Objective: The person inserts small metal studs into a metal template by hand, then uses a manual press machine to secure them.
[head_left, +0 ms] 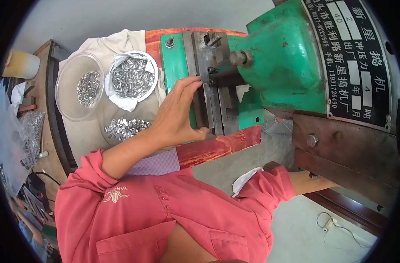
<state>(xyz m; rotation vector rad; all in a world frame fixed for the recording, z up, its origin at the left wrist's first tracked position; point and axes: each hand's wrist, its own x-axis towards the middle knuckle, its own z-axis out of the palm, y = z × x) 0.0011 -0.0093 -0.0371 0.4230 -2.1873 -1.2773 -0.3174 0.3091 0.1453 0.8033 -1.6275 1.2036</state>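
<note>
My left hand [178,109] lies against the near-left side of the steel die block [215,109] on a green punch press [279,57]. Thumb and fingers are spread apart along the die, the fingertips by its upper part and the thumb lower down. I see no piece between them. My right forearm [316,183] runs behind the dark lower body of the press, which hides that hand. Left of my wrist is a loose heap of small shiny metal pieces [127,128] on a beige cloth [114,44].
A clear plastic tub [59,94] and a white paper-lined bowl [154,83] hold many small metal parts. A bolt [240,58] sticks out of the press head. The red wood-grain board [226,147] ends near my front. At far left stands a cluttered wooden bench [51,153].
</note>
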